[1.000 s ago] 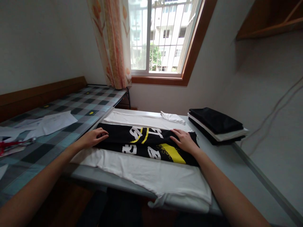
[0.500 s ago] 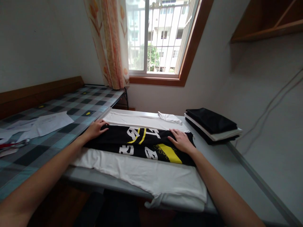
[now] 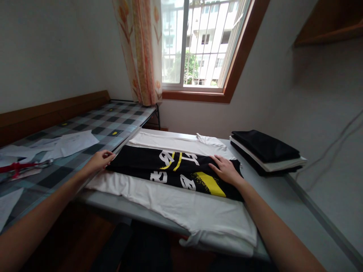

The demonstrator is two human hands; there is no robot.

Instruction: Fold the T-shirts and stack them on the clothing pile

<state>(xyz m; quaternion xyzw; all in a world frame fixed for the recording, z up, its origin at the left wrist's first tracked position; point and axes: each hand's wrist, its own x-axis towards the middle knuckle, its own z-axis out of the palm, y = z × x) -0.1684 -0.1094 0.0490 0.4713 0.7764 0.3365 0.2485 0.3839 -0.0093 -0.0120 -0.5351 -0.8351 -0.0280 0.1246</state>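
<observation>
Item, one table, its left edge alongside a checked bed. Item, one white shirt, spread across it from near the far edge to the near edge, one sleeve end lying over the near edge toward the right. Item, one black cloth with white lettering and yellow print, lying lengthwise between the white shirt's near and far parts; whether it is a garment of its own or part of the shirt, we cannot tell.

Item, right hand: palm down on the black cloth's right end, fingers loosely spread, nothing gripped. Item, left hand: at the black cloth's left end, by the table's left edge, fingers curled; we cannot tell if they pinch the cloth.

Item, one stack of clothes, black and white, folded, toward the far right corner of the table. Item, loose papers, on the bed.

Condition of the work: we count the stack as finished and the black cloth as laid mostly smooth; we judge the present piece partway, the white shirt's near and far sides being outspread and unfolded
</observation>
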